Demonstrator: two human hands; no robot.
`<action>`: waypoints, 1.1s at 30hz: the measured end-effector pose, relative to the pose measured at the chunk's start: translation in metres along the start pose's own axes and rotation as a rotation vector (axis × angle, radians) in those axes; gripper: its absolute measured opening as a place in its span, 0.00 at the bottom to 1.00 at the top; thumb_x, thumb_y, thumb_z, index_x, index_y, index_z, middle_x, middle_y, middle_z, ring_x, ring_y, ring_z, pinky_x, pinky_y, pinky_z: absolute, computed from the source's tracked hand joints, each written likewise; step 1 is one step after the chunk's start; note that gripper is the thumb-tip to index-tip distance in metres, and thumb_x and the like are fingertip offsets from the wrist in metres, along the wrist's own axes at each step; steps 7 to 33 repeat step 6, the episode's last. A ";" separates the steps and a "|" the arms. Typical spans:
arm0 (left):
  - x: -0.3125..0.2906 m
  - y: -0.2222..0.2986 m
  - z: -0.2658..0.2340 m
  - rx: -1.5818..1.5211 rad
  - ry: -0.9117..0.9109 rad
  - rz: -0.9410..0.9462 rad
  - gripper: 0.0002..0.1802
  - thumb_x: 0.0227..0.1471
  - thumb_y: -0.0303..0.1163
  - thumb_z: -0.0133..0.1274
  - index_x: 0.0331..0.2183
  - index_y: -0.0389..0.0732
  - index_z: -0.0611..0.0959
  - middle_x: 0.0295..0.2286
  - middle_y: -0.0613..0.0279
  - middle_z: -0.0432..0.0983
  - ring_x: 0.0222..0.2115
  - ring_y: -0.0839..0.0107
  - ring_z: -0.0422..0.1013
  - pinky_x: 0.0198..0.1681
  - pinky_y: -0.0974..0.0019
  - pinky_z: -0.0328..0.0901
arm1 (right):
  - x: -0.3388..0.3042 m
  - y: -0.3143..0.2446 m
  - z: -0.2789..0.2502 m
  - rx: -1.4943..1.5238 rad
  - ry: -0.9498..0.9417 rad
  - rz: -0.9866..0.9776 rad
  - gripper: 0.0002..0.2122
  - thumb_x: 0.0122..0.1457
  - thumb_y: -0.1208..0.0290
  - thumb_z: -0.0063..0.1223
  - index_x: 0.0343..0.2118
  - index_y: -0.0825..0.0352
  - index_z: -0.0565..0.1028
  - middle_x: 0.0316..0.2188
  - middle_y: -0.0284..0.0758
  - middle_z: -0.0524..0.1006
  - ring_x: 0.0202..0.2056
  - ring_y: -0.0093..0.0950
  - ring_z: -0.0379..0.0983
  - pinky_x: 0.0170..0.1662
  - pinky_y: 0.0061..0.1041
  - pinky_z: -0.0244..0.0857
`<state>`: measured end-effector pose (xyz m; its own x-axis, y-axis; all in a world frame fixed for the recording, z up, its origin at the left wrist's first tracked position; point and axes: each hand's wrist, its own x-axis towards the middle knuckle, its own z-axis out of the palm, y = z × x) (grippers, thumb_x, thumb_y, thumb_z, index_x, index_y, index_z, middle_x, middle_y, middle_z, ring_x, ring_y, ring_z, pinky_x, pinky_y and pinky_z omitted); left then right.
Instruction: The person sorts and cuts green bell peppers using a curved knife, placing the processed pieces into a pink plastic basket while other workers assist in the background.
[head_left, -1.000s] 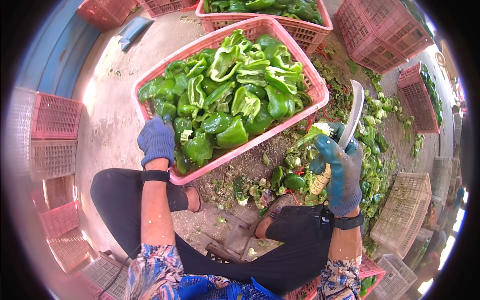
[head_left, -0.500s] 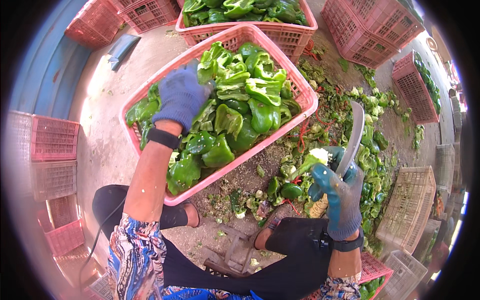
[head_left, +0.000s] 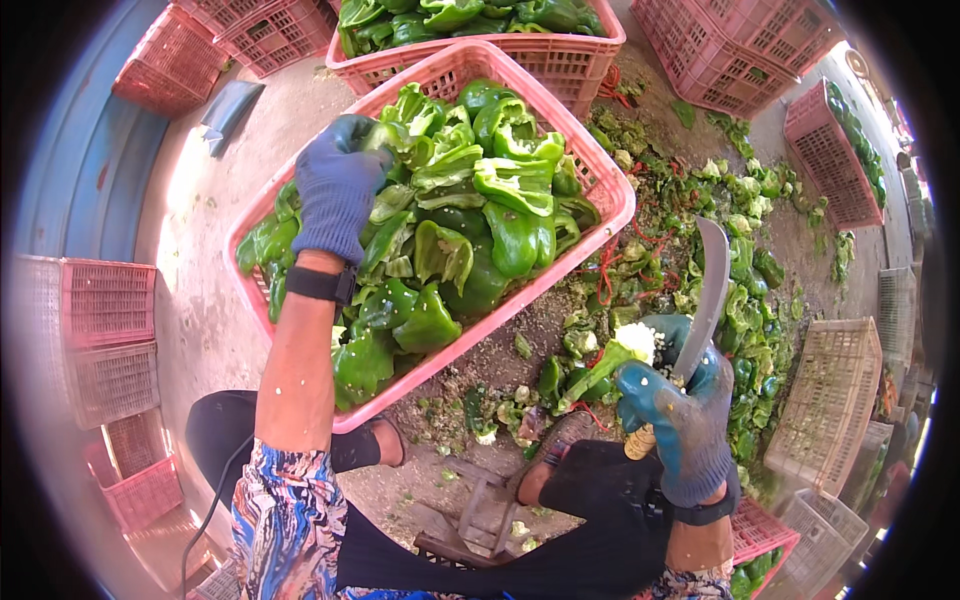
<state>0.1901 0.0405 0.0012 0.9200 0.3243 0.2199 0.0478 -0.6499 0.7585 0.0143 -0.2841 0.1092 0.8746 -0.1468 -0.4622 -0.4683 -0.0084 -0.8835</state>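
My left hand [head_left: 345,190], in a blue glove, reaches into a pink crate [head_left: 500,290] heaped with cut green bell peppers [head_left: 435,255]. Its fingers curl round a green pepper [head_left: 385,138] at the heap's upper left; the fingertips are partly hidden. On the right, my gloved right hand [head_left: 682,410] is closed round a knife [head_left: 706,295] with a curved blade pointing up and away. The knife's pale handle end shows below the fist. A pepper core [head_left: 622,358] with white seeds is also pinched in that hand, beside the blade.
Pepper scraps [head_left: 745,360] and red strings litter the ground right of the crate. Another pink crate of peppers [head_left: 480,55] stands behind it. Stacked crates [head_left: 735,50] rise at the far right, others [head_left: 110,305] at the left. A wooden stool [head_left: 475,515] lies between my feet.
My left hand has shifted slightly up within the crate, and its fingers now curl round a pepper. The right hand still holds the knife and the core, slightly turned.
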 end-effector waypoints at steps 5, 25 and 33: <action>0.023 0.016 -0.017 0.336 0.217 0.298 0.15 0.48 0.30 0.63 0.41 0.43 0.86 0.36 0.55 0.85 0.34 0.64 0.81 0.44 0.62 0.73 | -0.002 0.001 -0.006 -0.014 -0.016 0.009 0.20 0.50 0.75 0.69 0.47 0.71 0.76 0.28 0.33 0.80 0.21 0.20 0.75 0.24 0.20 0.70; 0.033 0.021 -0.017 0.489 0.174 0.293 0.19 0.48 0.34 0.63 0.45 0.44 0.85 0.38 0.55 0.85 0.37 0.61 0.81 0.46 0.60 0.73 | -0.002 -0.001 -0.010 -0.014 -0.025 0.043 0.20 0.51 0.76 0.70 0.47 0.70 0.77 0.30 0.33 0.81 0.24 0.19 0.76 0.27 0.20 0.72; 0.033 0.021 -0.017 0.489 0.174 0.293 0.19 0.48 0.34 0.63 0.45 0.44 0.85 0.38 0.55 0.85 0.37 0.61 0.81 0.46 0.60 0.73 | -0.002 -0.001 -0.010 -0.014 -0.025 0.043 0.20 0.51 0.76 0.70 0.47 0.70 0.77 0.30 0.33 0.81 0.24 0.19 0.76 0.27 0.20 0.72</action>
